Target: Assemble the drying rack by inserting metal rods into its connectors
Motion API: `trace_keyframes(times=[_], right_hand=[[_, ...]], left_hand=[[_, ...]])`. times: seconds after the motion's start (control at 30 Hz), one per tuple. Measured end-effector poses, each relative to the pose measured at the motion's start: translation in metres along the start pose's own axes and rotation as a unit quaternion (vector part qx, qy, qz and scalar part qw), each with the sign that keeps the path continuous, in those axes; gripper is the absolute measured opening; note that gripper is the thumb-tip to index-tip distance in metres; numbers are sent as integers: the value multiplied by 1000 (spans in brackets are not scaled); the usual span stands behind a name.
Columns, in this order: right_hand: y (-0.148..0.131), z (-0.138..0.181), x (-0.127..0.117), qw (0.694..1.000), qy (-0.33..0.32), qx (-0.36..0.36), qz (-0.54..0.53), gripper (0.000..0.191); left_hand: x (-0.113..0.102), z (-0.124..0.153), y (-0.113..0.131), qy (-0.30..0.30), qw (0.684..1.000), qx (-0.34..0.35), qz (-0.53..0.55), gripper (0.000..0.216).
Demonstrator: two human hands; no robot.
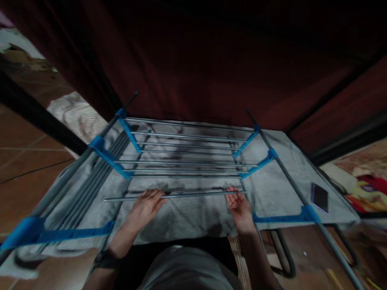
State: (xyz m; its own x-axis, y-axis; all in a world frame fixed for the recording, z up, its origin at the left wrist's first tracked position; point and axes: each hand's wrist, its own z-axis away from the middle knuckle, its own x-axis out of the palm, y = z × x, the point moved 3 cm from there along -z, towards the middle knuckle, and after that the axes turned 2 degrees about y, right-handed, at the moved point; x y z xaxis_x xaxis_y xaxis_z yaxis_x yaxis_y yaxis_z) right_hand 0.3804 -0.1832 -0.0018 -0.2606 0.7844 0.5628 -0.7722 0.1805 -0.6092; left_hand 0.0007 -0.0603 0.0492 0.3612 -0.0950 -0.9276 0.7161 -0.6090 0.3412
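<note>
A thin grey metal rod [193,195] lies crosswise in front of me, held level between my hands. My left hand [146,204] is closed over it from above, a little in from its left end. Close to the right end, my right hand [238,205] holds it from below, palm up with curled fingers. Around the rod stands a rack frame of grey tubes with blue plastic brackets. The nearest brackets, one at left [75,234] and one at right [281,218], have no rods between them. Farther back, several fitted rods [187,163] span the frame.
Several loose rods [87,189] lie at the left on a grey fleecy cover [181,215]. A phone [319,198] rests on it at the right, outside the frame. Dark red curtains [196,68] hang behind. Black metal legs [284,253] show at lower right.
</note>
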Motion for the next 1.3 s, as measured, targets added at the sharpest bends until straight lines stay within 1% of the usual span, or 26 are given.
trace_keyframes(times=[0.07,0.17,0.23,0.3,0.43,0.53,0.6,0.67,0.73,0.87,0.97,1.1,1.3], right_hand=[[-5,0,4,999,0,-42,4,15],[-12,0,6,996,17,-88,-13,14],[-15,0,5,994,28,-99,-24,15],[-19,0,2,993,34,-106,-28,16],[-30,-6,-3,992,34,-117,-14,10],[-36,-14,-3,991,36,-127,0,11],[-38,-18,-2,990,43,-135,8,13],[-37,-21,-1,989,50,-141,14,14],[-37,-23,-1,988,51,-146,17,16],[-35,-22,1,988,46,-146,20,23],[-31,-20,3,990,51,-131,19,21],[-24,-19,9,992,46,-111,27,18],[-6,-19,13,994,20,-101,44,27]], left_hand=[[5,-3,-2,5,1000,4,14,49],[11,-8,-5,13,999,-16,25,49],[15,-10,-7,15,999,-17,25,47],[17,-12,-8,18,1000,-4,23,46],[20,-15,-8,7,1000,14,27,48],[23,-15,-6,-10,999,10,39,49],[25,-14,-5,-12,999,-8,44,47],[29,-11,-6,-20,998,-36,38,44],[33,-9,-7,-34,998,-49,32,42],[37,-13,-6,-50,998,-26,37,43],[38,-19,-2,-58,997,-13,44,44],[40,-23,3,-54,998,-10,44,47],[41,-20,2,-53,998,-11,45,49]])
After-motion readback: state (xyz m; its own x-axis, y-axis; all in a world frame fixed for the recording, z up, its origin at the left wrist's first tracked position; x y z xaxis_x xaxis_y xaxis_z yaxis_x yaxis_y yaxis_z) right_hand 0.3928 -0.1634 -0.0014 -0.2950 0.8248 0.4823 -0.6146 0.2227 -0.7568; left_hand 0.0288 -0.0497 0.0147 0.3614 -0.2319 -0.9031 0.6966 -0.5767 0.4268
